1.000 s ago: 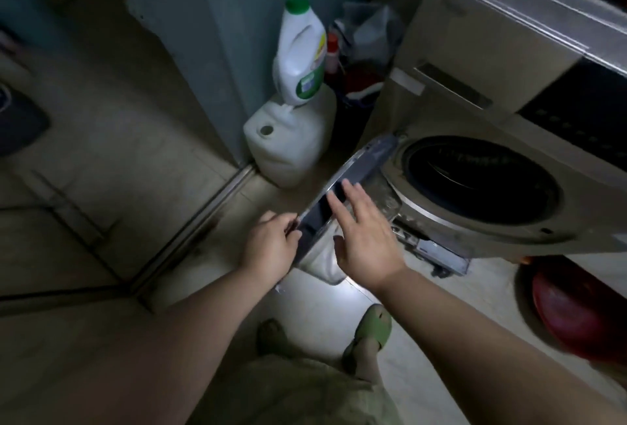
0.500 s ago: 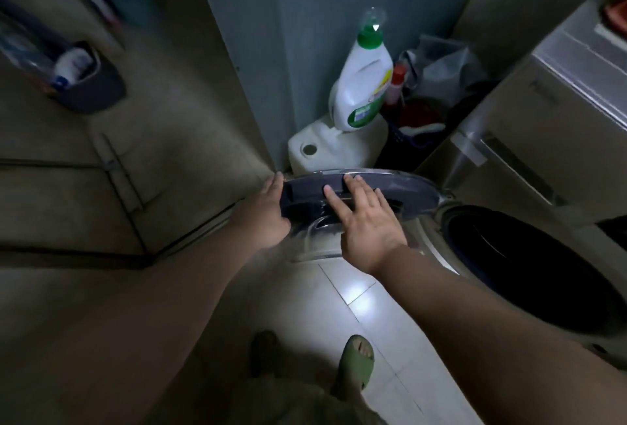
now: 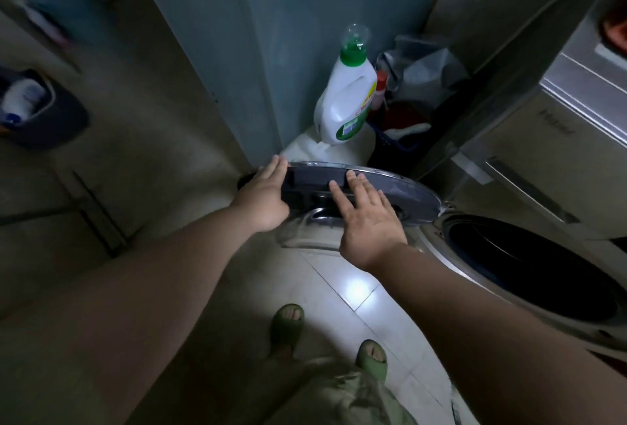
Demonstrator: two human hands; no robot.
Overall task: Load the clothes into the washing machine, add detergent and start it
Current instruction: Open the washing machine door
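Note:
The front-loading washing machine stands at the right, its dark drum opening uncovered. Its round door is swung wide open toward the left. My left hand lies against the door's left edge with straight fingers. My right hand presses flat on the door's inner face, fingers spread. A white detergent bottle with a green collar and clear cap stands on a white jug in the corner behind the door. No clothes are visible.
A grey-blue wall panel rises behind the door. A dark basket with plastic bags sits in the corner beside the machine. A dark wall holder with bottles is at far left. My feet in green slippers stand on pale floor tiles.
The door has swung further open, away from the machine. My left hand went from gripping the door's edge to lying straight against it. The view turned left and tilted down.

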